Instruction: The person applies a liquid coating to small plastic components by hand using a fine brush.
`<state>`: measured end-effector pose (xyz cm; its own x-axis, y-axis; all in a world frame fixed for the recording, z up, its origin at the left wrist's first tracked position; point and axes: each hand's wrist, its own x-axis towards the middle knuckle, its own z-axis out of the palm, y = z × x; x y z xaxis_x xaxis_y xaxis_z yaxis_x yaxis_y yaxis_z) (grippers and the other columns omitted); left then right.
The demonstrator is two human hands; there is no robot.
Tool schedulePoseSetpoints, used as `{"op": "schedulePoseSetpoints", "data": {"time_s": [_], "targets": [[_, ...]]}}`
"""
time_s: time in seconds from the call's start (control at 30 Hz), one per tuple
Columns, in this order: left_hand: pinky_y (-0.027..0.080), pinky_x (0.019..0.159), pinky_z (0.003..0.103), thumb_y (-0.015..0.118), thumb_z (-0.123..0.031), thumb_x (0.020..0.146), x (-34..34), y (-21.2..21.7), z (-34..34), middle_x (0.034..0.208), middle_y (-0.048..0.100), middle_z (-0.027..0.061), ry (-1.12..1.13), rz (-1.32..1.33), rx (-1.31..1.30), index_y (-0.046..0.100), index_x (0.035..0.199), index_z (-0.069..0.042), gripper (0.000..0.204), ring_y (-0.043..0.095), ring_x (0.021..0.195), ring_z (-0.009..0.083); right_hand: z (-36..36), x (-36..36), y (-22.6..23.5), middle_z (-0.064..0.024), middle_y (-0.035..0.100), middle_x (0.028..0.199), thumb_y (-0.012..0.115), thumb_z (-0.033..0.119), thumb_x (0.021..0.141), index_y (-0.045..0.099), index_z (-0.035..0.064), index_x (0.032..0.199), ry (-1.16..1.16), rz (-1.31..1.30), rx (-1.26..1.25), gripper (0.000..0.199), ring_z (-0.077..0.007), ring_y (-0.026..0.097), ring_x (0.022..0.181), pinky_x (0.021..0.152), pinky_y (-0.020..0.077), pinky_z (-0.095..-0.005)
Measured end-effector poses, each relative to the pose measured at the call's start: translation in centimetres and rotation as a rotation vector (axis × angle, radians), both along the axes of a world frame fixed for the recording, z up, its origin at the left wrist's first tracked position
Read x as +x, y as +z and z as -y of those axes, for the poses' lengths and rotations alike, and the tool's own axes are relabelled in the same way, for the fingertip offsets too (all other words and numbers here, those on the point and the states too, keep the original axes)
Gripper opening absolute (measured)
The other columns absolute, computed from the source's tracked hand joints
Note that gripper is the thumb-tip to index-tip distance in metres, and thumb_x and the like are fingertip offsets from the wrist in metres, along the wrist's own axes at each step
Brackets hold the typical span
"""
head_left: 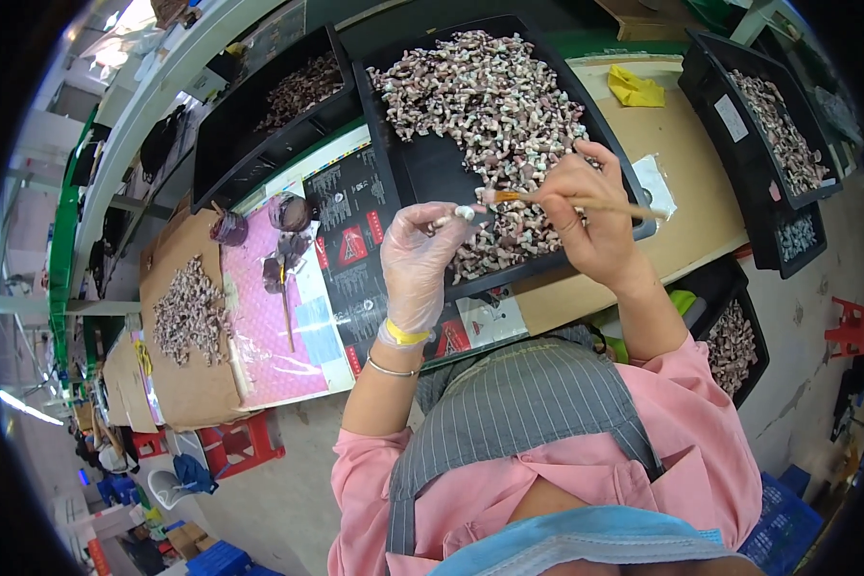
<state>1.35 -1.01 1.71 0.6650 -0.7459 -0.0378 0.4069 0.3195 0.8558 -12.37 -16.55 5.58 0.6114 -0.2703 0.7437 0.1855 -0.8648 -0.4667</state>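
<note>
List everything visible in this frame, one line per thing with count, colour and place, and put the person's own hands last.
Big tray: one, black, on the bench ahead of the person, heaped with small mauve-and-white pieces.
Side trays: several, black, far left and right, holding similar pieces.
Loose pile: one, mauve and white, on brown cardboard at left.
Pink sheet: one, on the bench left of the big tray, with small dark pots on it.
Yellow cloth: one, on the far bench.
Stools: red, on the floor.
Left hand: clear glove, pinching one small piece.
Right hand: bare, holding a thin brush to that piece.
</note>
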Motion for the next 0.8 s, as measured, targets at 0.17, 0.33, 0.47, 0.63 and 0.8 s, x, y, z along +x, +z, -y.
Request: {"op": "schedulePoseSetpoints", "data": {"time_s": [0.17, 0.33, 0.47, 0.63, 0.8], "targets": [[0.051, 0.067, 0.028, 0.073, 0.008, 0.07, -0.6, 0.0, -0.9, 0.091, 0.063, 0.0095, 0.31, 1.12, 0.025, 0.06, 0.084, -0.005, 0.022, 0.063, 0.078, 0.0201, -1.1, -0.5, -0.2, -0.0008, 0.057, 0.074, 0.055, 0.017, 0.092, 0.058, 0.0087, 0.085, 0.118, 0.118, 0.279, 0.012, -0.018, 0.055, 0.071, 0.087, 0.0358, -0.034], [0.052, 0.063, 0.029, 0.074, 0.009, 0.065, -1.4, 0.9, -2.5, 0.089, 0.063, 0.0093, 0.363, 1.466, -0.044, 0.061, 0.085, -0.006, 0.028, 0.064, 0.077, 0.0242, -1.7, -2.7, -0.3, -0.0026, 0.057, 0.073, 0.055, 0.018, 0.093, 0.058, 0.0074, 0.082, 0.063, 0.146, 0.463, 0.015, -0.0208, 0.054, 0.069, 0.08, 0.0369, -0.0344], [0.05, 0.069, 0.026, 0.07, 0.012, 0.07, -3.0, 1.6, -3.6, 0.092, 0.061, 0.0086, 0.386, 1.476, -0.077, 0.06, 0.09, -0.005, 0.028, 0.06, 0.08, 0.0183, -2.8, -3.5, 0.2, -0.003, 0.057, 0.073, 0.056, 0.016, 0.092, 0.057, 0.0067, 0.081, 0.175, 0.169, 0.253, 0.014, -0.0211, 0.054, 0.069, 0.077, 0.0368, -0.0334], [0.044, 0.071, 0.021, 0.065, 0.012, 0.078, -4.8, 1.5, -4.2, 0.089, 0.053, 0.0007, 0.234, 0.739, -0.048, 0.056, 0.086, -0.005, 0.02, 0.05, 0.078, 0.0073, -3.7, -5.8, -0.3, -0.001, 0.058, 0.078, 0.056, 0.016, 0.092, 0.057, 0.0088, 0.086, 0.089, 0.219, 0.206, 0.009, -0.0183, 0.054, 0.076, 0.084, 0.0345, -0.034], [0.046, 0.073, 0.021, 0.068, 0.01, 0.077, -5.8, 1.6, -5.2, 0.09, 0.055, 0.0035, 0.285, 0.975, -0.067, 0.057, 0.087, -0.004, 0.021, 0.054, 0.08, 0.0102, -5.7, -6.6, 0.3, 0.0024, 0.058, 0.078, 0.055, 0.017, 0.093, 0.057, 0.0106, 0.089, 0.041, 0.173, -0.039, 0.008, -0.0158, 0.055, 0.077, 0.092, 0.0304, -0.0351]]}}
